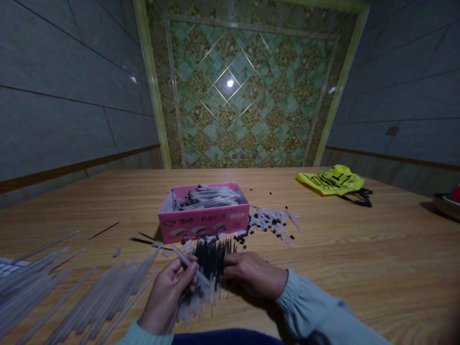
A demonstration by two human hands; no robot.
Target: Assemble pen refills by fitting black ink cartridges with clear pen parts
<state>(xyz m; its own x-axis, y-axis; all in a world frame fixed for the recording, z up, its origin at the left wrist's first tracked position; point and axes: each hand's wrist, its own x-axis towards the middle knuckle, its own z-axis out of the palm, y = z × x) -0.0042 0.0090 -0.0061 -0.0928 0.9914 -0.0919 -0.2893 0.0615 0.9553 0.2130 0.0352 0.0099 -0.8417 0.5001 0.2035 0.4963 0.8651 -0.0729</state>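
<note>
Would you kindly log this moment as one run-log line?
left hand: holds clear pen tube | right hand: on black refill pile | pink box: behind, holds pens | table: wooden

I see a wooden table filling the lower view, its far edge meeting the walls. Grey tiled walls stand left and right, each with a brown strip low down. Between them a green patterned panel sits in a pale green frame and reflects one bright lamp. The light seems dim, though the picture may be underexposed.
</note>
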